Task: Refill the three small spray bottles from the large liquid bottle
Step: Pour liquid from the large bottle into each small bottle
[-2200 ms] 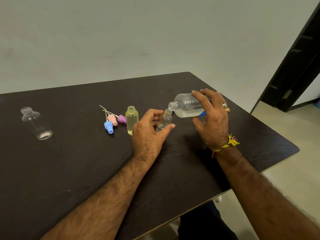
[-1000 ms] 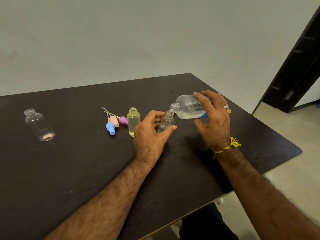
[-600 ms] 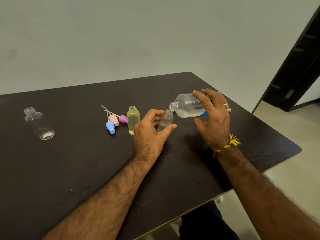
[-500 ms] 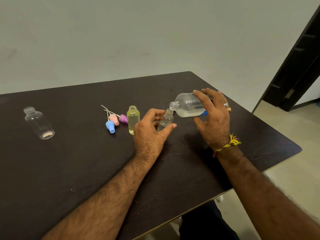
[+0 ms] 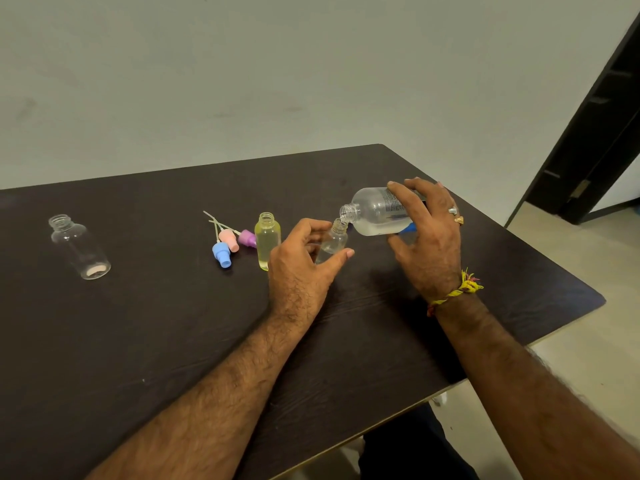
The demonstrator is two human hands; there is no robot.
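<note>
My right hand grips the large clear liquid bottle, tipped almost flat with its open mouth over the neck of a small clear spray bottle. My left hand steadies that small bottle upright on the dark table, fingers and thumb around it. Just to its left stands an uncapped small bottle with yellowish liquid. A third, clear and uncapped bottle stands far left.
Blue, pink and purple spray caps with dip tubes lie left of the yellowish bottle. A blue cap shows under the large bottle. The table's right edge drops to the floor near a dark door frame.
Nothing but slight camera shifts; both hands keep the same hold, with the large bottle tipped over the small one throughout.
</note>
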